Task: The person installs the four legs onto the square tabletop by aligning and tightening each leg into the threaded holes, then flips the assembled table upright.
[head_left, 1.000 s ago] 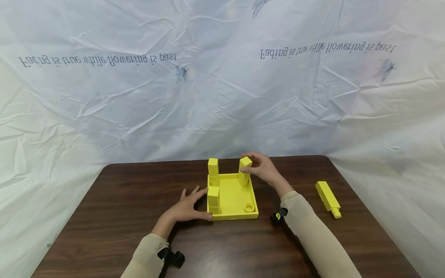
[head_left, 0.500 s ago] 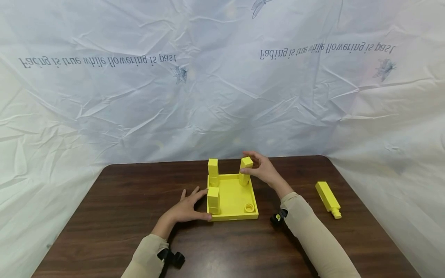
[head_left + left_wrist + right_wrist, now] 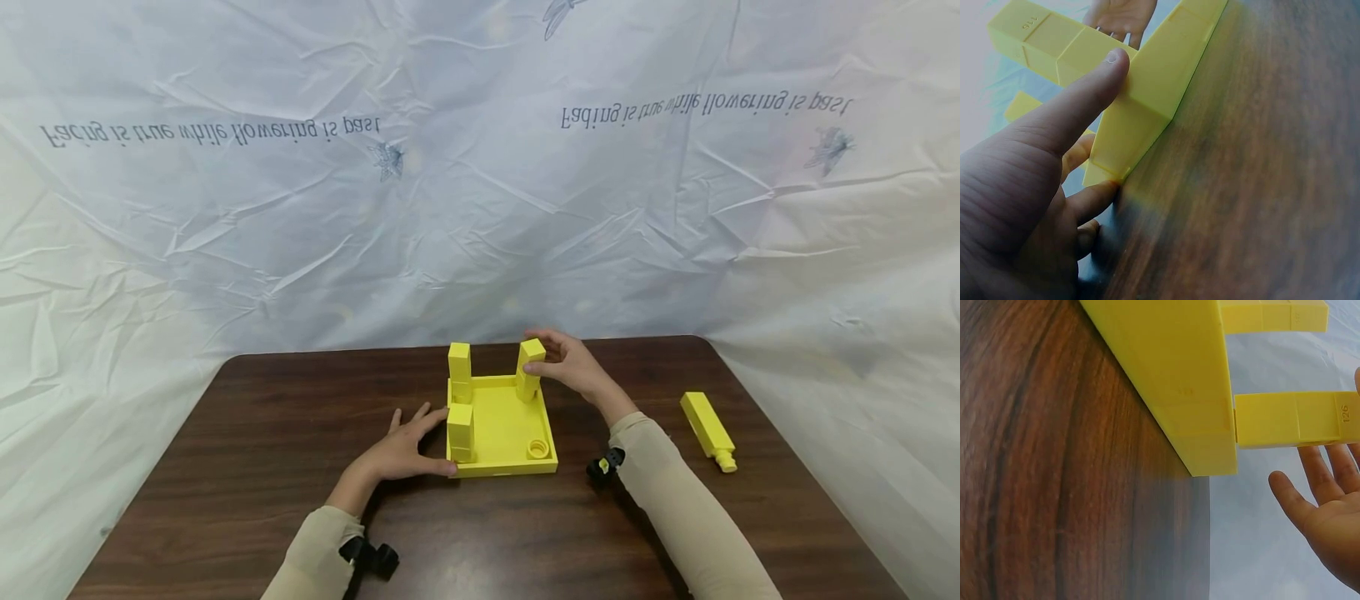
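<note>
Tray [image 3: 501,423] and post [image 3: 526,357] in half-curled hands [image 3: 397,451] [image 3: 576,367]

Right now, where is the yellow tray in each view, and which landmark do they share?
Head: yellow tray, lower centre.
Left wrist: yellow tray, upper middle, cut off.
Right wrist: yellow tray, top middle, cut off.
Shared landmark: right hand; right of centre in head, top in left wrist, right edge in right wrist.
</note>
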Demonstrator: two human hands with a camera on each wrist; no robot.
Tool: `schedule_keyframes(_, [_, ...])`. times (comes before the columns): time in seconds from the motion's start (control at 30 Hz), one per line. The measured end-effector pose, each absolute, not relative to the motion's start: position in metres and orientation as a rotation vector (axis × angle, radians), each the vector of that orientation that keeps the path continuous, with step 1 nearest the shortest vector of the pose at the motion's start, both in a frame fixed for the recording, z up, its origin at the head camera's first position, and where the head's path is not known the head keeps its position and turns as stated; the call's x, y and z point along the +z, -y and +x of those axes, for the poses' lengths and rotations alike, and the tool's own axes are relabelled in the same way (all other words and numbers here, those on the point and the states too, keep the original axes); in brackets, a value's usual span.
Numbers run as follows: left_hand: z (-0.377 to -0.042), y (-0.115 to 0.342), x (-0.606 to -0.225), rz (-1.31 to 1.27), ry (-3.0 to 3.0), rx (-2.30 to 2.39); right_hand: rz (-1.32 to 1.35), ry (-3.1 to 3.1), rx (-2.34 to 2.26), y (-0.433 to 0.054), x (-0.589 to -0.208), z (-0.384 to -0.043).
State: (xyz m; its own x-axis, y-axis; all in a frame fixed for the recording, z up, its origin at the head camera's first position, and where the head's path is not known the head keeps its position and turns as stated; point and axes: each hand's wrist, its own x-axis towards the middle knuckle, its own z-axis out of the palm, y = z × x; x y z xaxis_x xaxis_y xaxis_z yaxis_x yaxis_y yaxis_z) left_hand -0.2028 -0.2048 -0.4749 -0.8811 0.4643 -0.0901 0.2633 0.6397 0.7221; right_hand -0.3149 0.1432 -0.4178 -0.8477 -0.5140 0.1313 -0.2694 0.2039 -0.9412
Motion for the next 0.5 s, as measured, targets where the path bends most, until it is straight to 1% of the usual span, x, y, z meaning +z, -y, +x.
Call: schedule_keyframes(0.5, [-0.2028,0.2057,-0.4750,0.604,-2.597,1.076,-0.668,-2.339,-1.738,-0.1383,-0.4263,-0.3126])
